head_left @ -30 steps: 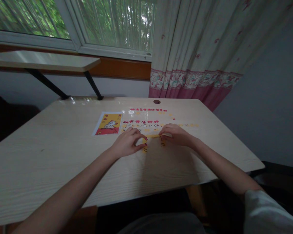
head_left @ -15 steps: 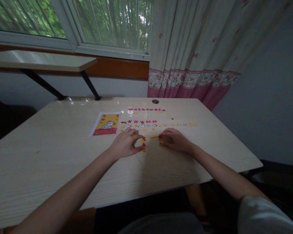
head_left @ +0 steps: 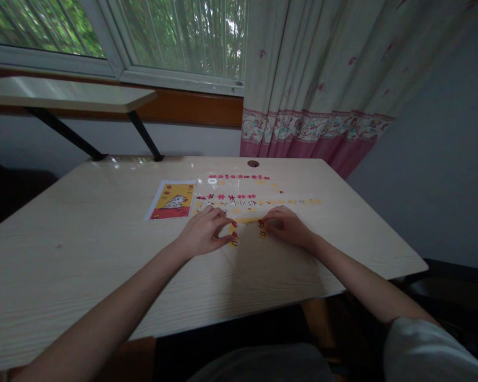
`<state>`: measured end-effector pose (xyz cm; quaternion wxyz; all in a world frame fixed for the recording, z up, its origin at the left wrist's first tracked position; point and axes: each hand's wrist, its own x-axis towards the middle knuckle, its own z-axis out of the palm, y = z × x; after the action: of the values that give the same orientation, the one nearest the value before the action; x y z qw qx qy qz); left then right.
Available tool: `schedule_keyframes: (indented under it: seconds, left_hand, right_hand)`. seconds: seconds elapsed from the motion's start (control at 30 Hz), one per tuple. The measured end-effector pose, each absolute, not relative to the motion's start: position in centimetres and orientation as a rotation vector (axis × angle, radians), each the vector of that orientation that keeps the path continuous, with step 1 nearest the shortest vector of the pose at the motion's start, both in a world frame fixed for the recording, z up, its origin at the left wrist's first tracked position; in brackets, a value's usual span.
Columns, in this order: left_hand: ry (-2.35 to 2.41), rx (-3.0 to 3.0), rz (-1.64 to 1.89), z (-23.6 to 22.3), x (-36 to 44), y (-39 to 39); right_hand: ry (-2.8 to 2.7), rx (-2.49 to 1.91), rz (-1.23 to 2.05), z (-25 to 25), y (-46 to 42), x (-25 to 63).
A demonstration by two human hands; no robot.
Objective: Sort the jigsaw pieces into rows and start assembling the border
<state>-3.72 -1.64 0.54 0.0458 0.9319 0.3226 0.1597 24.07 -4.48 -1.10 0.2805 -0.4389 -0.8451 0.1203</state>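
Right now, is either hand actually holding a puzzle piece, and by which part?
Nothing is lifted. The left hand and right hand press fingertips on the ends of the yellow puzzle strip lying flat on the table.

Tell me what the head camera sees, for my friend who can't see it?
Two hands, left and right, press small yellow puzzle pieces together on a pale table. A picture card and rows of pieces lie beyond, by a window and curtain.

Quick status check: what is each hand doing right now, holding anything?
Left hand: fingers curled, tips on a yellow puzzle piece on the table.
Right hand: fingertips at another yellow piece; a firm grip cannot be told.
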Motion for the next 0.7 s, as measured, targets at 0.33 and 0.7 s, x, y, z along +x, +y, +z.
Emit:
schedule_keyframes:
  seconds: [0.33, 0.7]
  left_hand:
    - [0.969, 2.886, 0.476, 0.33, -3.78, -1.62]
    - [0.922, 2.880, 0.475, 0.35, -3.86, -1.52]
  right_hand:
    - [-2.335, -1.095, 0.388, -0.89, -4.68, 23.89]
    - [-2.386, -1.069, 0.328, -1.10, -4.52, 24.10]
